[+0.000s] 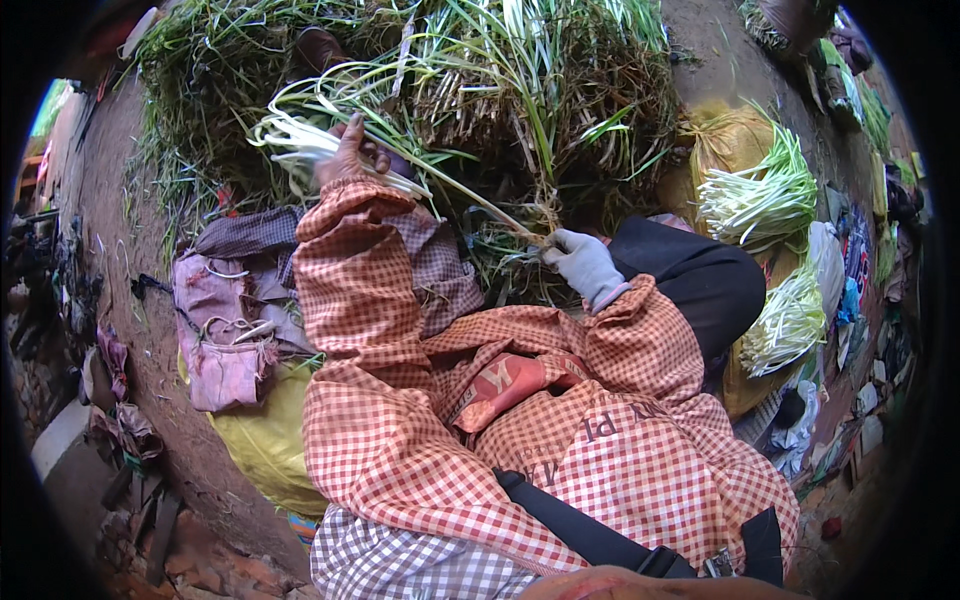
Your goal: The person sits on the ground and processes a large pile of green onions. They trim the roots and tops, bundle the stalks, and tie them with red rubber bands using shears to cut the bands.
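My bare left hand [351, 156] holds a loose bunch of long white-stemmed green stalks [289, 133], like blanched chives or young leeks. Their pale ends fan out to the left, and some thin stems curl over the top. My right hand [589, 268], in a grey glove, pinches the brown root end of some stalks [487, 206] that slant up to the left. In front of both hands lies a big heap of uncleaned stalks [480, 105], with matted roots, dry brown sheaths and green leaves.
Two bundles of cleaned white stalks, an upper one [757, 191] and a lower one [787, 322], rest on yellow sacks [724, 139] at the right. Worn pink cloth [225, 375] and a yellow sack [262, 435] lie at the left. Rubbish litters the bare ground on both sides.
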A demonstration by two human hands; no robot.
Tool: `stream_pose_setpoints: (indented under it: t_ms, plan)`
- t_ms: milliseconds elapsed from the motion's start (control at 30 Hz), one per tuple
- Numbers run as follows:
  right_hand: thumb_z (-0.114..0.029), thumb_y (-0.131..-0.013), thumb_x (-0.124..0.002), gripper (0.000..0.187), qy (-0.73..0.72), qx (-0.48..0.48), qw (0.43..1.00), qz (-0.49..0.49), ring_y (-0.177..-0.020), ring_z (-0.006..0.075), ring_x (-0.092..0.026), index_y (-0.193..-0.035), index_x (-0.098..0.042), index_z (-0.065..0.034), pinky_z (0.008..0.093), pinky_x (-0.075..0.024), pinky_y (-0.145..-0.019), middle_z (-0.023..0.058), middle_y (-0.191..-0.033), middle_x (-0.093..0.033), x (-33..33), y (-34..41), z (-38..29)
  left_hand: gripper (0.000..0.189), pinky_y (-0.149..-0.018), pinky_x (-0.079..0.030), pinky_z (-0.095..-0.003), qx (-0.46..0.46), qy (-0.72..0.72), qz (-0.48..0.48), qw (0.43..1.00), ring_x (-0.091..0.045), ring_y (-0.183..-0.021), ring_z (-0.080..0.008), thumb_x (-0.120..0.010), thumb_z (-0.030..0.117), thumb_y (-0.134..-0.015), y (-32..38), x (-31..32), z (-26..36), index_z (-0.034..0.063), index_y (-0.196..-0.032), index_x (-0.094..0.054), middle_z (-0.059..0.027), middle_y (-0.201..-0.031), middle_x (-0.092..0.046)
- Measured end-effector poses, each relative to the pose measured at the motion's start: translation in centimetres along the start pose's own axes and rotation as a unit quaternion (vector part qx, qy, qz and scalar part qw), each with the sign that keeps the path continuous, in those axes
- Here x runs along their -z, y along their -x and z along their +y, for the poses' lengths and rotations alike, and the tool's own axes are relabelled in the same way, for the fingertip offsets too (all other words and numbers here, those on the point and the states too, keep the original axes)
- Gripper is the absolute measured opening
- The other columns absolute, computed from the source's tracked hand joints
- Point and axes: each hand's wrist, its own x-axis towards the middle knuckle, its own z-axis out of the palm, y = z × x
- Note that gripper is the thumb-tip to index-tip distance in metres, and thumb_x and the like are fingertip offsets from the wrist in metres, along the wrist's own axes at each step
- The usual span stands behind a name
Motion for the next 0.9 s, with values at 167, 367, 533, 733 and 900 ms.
stream_pose_setpoints:
  t_ms: [167, 367, 533, 733, 900]
  plan:
    - [-0.026, -0.083, -0.061, 0.038, -0.006, 0.134, 0.986, 0.099, -0.097, 0.0266, -0.059, -0.116, -0.055, -0.0094, 0.0327, -0.0463, -0.084, 0.0121, -0.109, -0.060, 2.7, -1.1, -3.9, 0.026, -0.031, -0.038, -0.0267, 0.023, -0.124, -0.091, 0.988, -0.051, -0.040, -0.0160, -0.071, 0.018, -0.078, 3.8, -0.6, -1.5, 0.0027, -0.092, -0.055, -0.0072, -0.061, -0.057]
    - [-0.013, -0.080, -0.066, 0.023, -0.289, 0.102, 0.951, 0.025, -0.074, 0.0073, -0.055, -0.100, -0.062, -0.0030, 0.0214, -0.0453, -0.066, 0.0062, -0.081, -0.063, 0.3, -3.1, -8.1, 0.025, -0.034, -0.038, -0.0250, 0.079, -0.024, -0.145, 0.986, -0.052, -0.047, -0.0144, -0.071, 0.014, -0.077, 6.9, -0.9, -3.7, 0.0062, -0.093, -0.054, -0.0064, -0.070, -0.058]
    - [-0.022, -0.078, -0.063, 0.023, -0.160, 0.032, 0.987, 0.005, -0.066, 0.0188, -0.058, -0.088, -0.063, -0.0013, 0.0295, -0.0456, -0.063, 0.0147, -0.072, -0.060, -1.0, 1.4, -1.0, 0.019, -0.030, -0.037, -0.0215, -0.001, 0.031, -0.038, 0.999, -0.049, -0.042, -0.0107, -0.070, 0.015, -0.078, 3.7, 0.9, -1.2, 0.0053, -0.085, -0.055, -0.0046, -0.065, -0.059]
    - [-0.034, -0.085, -0.054, 0.031, 0.107, -0.031, 0.993, 0.041, -0.083, 0.0328, -0.062, -0.103, -0.059, -0.0098, 0.0388, -0.0486, -0.072, 0.0185, -0.090, -0.063, 2.5, 3.3, -0.4, 0.015, -0.031, -0.037, -0.0225, -0.049, -0.008, -0.087, 0.995, -0.047, -0.041, -0.0119, -0.066, 0.012, -0.081, 4.6, 1.4, 0.7, 0.0032, -0.080, -0.053, -0.0056, -0.065, -0.057]
    - [-0.006, -0.085, -0.055, 0.030, -0.299, 0.240, 0.919, 0.085, -0.081, 0.0129, -0.060, -0.116, -0.054, -0.0034, 0.0264, -0.0497, -0.070, 0.0111, -0.089, -0.063, 1.4, 0.0, -7.2, 0.019, -0.034, -0.041, -0.0264, 0.056, -0.038, -0.171, 0.983, -0.051, -0.046, -0.0139, -0.065, 0.016, -0.083, 9.6, -1.4, -1.7, 0.0042, -0.088, -0.051, -0.0057, -0.066, -0.057]
